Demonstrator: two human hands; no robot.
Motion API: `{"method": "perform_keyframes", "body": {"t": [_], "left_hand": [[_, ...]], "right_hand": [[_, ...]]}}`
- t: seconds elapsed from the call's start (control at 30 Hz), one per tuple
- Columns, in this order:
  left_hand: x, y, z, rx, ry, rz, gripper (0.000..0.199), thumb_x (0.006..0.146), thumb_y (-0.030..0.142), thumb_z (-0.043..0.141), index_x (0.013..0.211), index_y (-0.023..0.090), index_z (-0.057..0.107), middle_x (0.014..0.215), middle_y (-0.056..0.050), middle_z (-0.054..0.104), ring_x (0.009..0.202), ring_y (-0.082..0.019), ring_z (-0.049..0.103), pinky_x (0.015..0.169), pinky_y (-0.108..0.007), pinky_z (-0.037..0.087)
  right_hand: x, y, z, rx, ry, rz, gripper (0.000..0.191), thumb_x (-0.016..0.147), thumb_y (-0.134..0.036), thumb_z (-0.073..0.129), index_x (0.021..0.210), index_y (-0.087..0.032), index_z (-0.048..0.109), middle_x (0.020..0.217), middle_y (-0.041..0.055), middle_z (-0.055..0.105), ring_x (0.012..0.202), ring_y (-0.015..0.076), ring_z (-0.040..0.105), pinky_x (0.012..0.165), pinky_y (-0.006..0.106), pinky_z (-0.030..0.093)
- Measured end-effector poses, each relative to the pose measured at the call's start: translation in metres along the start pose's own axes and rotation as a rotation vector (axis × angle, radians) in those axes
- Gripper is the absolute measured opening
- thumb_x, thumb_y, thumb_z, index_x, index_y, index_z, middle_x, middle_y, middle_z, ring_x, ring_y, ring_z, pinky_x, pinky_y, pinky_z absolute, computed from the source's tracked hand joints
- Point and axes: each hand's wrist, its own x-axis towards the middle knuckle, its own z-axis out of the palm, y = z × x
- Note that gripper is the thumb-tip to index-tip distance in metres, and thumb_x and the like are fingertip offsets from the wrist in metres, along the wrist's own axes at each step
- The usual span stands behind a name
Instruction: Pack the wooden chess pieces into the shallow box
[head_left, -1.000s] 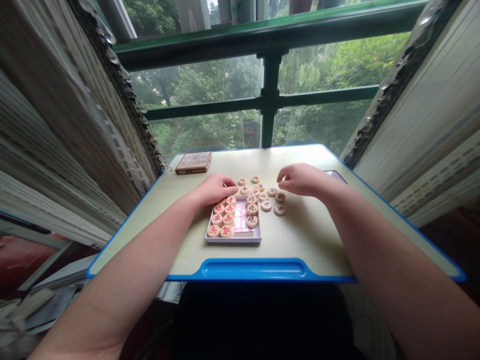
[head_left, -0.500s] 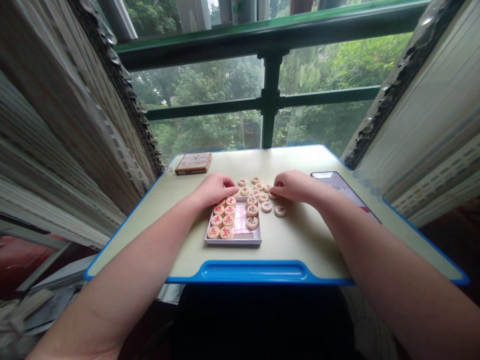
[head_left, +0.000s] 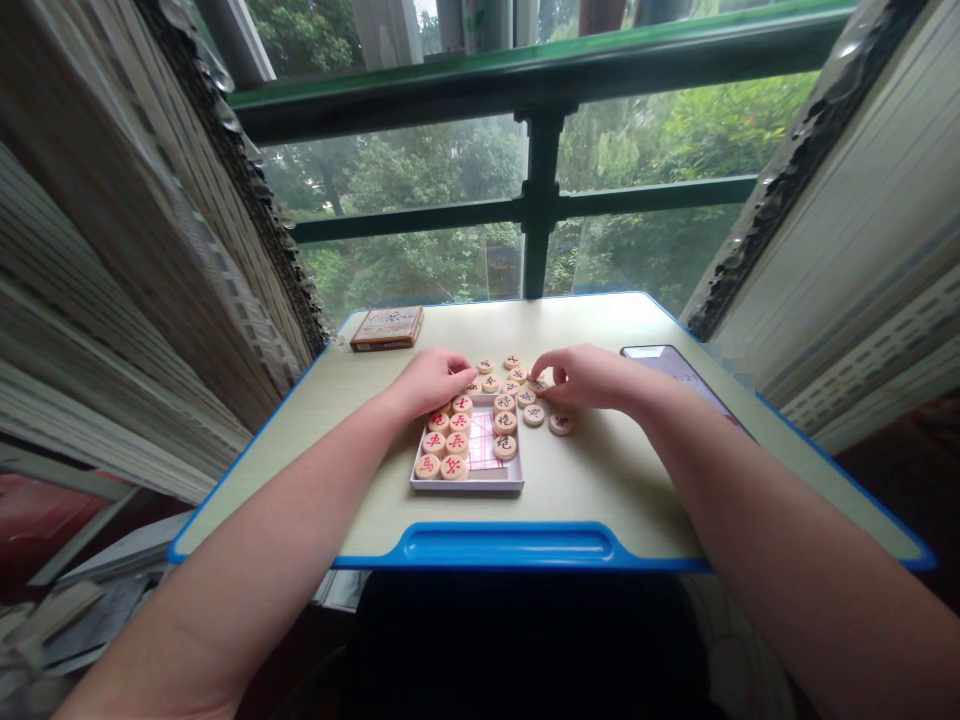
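A shallow white box [head_left: 466,486] holds round wooden Chinese chess pieces. Red-lettered pieces [head_left: 456,443] fill its left side in two columns, and black-lettered pieces [head_left: 505,422] line its right side. Folded paper with red lines [head_left: 482,440] shows between them. My left hand [head_left: 439,380] is closed at the box's far left corner, thumb against fingers; whatever is inside is hidden. Beyond the box's right side, my right hand [head_left: 574,375] pinches a Chinese chess piece [head_left: 538,386] between thumb and fingers, at table level. Several loose black-lettered pieces [head_left: 511,388] lie flat between my hands.
A brown printed box [head_left: 387,328] lies at the table's far left. To the right of my right hand is a phone or tablet [head_left: 690,375], partly behind my forearm. The table has a blue rim with a groove [head_left: 510,542] at the near edge. Curtains hang on both sides.
My right hand has shifted slightly left, and its fingers have opened around and come down on another piece among the loose ones. My left hand stays nearly in place.
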Motion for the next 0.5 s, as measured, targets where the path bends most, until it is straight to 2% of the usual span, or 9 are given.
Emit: {"method": "perform_keyframes", "body": {"t": [0.2,0.33,0.43,0.5], "left_hand": [[0.001,0.001,-0.002,-0.047,0.066,-0.035,0.034,0.075,0.040,0.055,0.087,0.013,0.071,0.070,-0.005,0.068,0.057,-0.014,0.055,0.057,-0.026,0.042],[0.002,0.002,-0.004,-0.085,0.131,0.011,0.033,0.075,0.040,0.056,0.086,0.012,0.071,0.079,-0.007,0.070,0.068,-0.016,0.058,0.065,-0.027,0.045],[0.000,0.005,-0.004,-0.126,0.106,0.062,0.035,0.075,0.043,0.057,0.085,0.012,0.071,0.082,-0.007,0.069,0.068,-0.015,0.058,0.065,-0.027,0.046],[-0.002,0.007,-0.003,-0.133,0.087,0.128,0.036,0.075,0.044,0.057,0.086,0.013,0.071,0.084,-0.007,0.068,0.067,-0.014,0.056,0.064,-0.026,0.045]], "right_hand": [[0.004,0.003,0.005,-0.006,0.008,-0.004,0.038,0.070,-0.036,0.061,0.105,-0.023,0.066,0.089,0.0031,0.069,0.065,0.0147,0.058,0.054,0.023,0.037],[0.004,0.002,0.003,0.005,-0.010,0.011,0.037,0.066,-0.032,0.061,0.100,-0.019,0.067,0.087,0.0052,0.068,0.066,0.0152,0.057,0.054,0.024,0.036],[-0.004,-0.005,-0.006,0.050,0.047,0.010,0.033,0.066,-0.033,0.060,0.094,-0.017,0.066,0.084,0.0053,0.066,0.065,0.0144,0.055,0.054,0.023,0.035],[-0.014,-0.014,-0.012,0.135,0.069,-0.045,0.033,0.068,-0.037,0.059,0.093,-0.016,0.065,0.080,0.0042,0.064,0.061,0.0127,0.052,0.052,0.023,0.034]]}}
